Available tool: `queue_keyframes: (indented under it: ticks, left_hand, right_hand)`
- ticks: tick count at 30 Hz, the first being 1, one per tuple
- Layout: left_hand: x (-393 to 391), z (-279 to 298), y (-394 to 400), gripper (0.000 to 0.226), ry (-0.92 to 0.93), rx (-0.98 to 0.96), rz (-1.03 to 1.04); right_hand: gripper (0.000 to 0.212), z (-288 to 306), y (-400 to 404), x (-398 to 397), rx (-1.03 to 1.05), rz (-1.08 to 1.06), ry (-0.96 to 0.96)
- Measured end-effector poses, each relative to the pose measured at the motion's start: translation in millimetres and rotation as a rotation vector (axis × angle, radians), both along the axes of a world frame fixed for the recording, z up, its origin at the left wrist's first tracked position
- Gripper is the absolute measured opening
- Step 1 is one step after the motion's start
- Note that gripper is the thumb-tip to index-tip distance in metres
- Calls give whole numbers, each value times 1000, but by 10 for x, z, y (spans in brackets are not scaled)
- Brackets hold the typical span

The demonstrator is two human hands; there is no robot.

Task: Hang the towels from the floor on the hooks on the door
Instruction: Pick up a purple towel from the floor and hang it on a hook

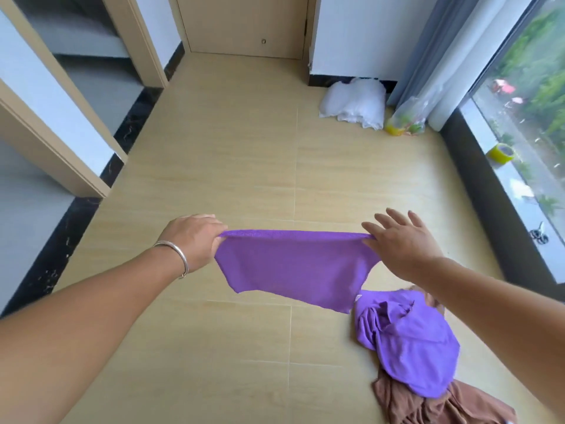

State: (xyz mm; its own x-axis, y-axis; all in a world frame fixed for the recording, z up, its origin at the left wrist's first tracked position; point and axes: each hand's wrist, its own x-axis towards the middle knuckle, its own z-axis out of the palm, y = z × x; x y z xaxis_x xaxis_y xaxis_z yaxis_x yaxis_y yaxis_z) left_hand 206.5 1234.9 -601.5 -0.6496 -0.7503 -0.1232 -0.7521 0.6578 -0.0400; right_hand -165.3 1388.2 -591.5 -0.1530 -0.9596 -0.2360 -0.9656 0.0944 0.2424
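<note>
A purple towel [293, 267] hangs stretched in the air between the 2 hands, above the floor [229, 166], its top edge pulled into a nearly straight line and the rest drooping below. The left hand [192, 240] grips the towel's left top corner, fingers curled round the bunched cloth; a silver bangle [174, 255] sits on that wrist. The right hand [400, 243] is at the right top corner: its thumb side meets the cloth there, while the other fingers are spread straight and point away from the body. Whether the thumb pinches the corner underneath cannot be told.

Below the right forearm, on the floor, lies a crumpled second purple towel [409, 347], partly on top of a brown towel [434, 402]. Farther off stands a closed door [244, 22]. To its right, by the wall, lie a white bundle [354, 105] and a clear bag [406, 120] beside a curtain [443, 50]. A roll of yellow tape [501, 152] rests on the window ledge [519, 209].
</note>
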Motion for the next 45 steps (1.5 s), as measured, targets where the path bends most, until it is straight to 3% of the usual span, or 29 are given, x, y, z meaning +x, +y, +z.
queue_keyframes:
  ticks: [11, 23, 34, 45]
  left_hand:
    - [-89, 3377, -124, 27, 109, -171, -42]
    - [150, 5984, -41, 26, 236, -535, -19]
    - [717, 6995, 70, 29, 264, -713, 46]
    - [1256, 7040, -39, 35, 266, -723, 103]
  right_hand:
    - [48, 3335, -110, -47, -248, 42, -19]
    - [48, 5925, -62, 244, -575, 10, 90]
    - [43, 6787, -89, 741, -724, 62, 107]
    - [44, 6860, -359, 1266, -760, 135, 110]
